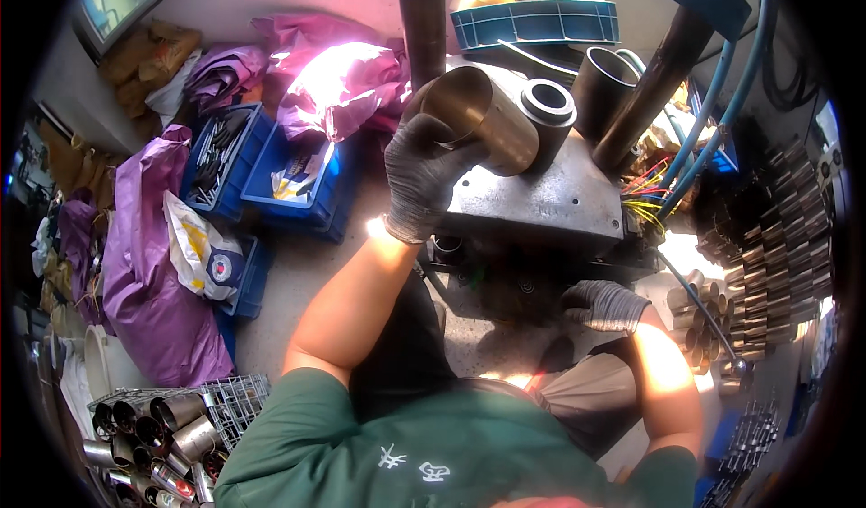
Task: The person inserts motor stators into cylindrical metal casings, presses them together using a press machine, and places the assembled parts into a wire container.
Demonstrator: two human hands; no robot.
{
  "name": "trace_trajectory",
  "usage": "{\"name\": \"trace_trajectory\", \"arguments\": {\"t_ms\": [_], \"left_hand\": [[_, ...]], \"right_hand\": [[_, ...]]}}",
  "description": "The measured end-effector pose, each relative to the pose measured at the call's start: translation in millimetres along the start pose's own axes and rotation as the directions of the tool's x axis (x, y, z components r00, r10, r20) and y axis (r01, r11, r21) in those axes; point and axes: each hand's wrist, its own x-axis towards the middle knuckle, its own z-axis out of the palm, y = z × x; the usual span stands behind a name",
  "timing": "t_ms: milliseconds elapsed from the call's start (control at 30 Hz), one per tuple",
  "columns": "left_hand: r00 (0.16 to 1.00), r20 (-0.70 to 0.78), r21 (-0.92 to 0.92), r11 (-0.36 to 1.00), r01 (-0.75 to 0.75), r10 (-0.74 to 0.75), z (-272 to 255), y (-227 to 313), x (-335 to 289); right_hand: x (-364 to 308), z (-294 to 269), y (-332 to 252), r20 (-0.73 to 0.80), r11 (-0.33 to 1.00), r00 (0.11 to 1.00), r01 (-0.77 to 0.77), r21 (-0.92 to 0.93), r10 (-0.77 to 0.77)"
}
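My left hand, in a grey glove, is closed on the rim of a wide metal sleeve. The sleeve is an open, hollow tube, tilted, with its mouth toward the upper left. It is in front of a dark cylindrical fixture with a bright ring top, on a grey steel machine block; whether they touch I cannot tell. Lower right, above my knee, my gloved right hand has its fingers loosely extended to the left, with nothing visible in them. Its fingertips are partly lost against the dark machine front.
Another dark tube stands behind the fixture, beside a slanting post. A knobbed lever juts out at right, near stacked metal sleeves. Blue bins and purple sacks are left. A wire basket holds several sleeves.
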Motion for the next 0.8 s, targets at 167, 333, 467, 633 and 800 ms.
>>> {"name": "trace_trajectory", "arguments": {"t_ms": [167, 333, 467, 633, 800], "left_hand": [[0.923, -0.385, -0.433, 0.883, -0.182, 0.001, -48.5, 6.7, 0.4], [0.777, -0.6, -0.329, 0.944, -0.024, -0.189, -153.2, -0.9, -58.6], [0.249, -0.71, -0.525, 0.731, 0.437, -0.659, -242.0, -52.3, -189.5], [-0.208, -0.511, -0.756, 0.32, 0.571, -0.834, -296.7, -84.4, -318.7], [0.175, -0.742, -0.637, 0.762, 0.113, -0.647, -416.8, -18.2, -172.8]], "right_hand": [[3.5, -3.5, 1.4, -0.065, 0.996, 0.995, 0.08, 0.038, -0.077], [-10.0, 6.7, 5.7, -0.092, 0.975, 0.996, 0.008, 0.222, 0.012], [-7.6, 7.1, 8.5, -0.136, 0.991, 0.99, 0.054, 0.125, -0.037], [-15.4, 0.9, 4.8, -0.154, 0.989, 0.988, 0.047, 0.142, -0.025], [-9.0, 3.9, 7.9, -0.149, 0.998, 0.989, 0.033, 0.046, -0.026]]}}
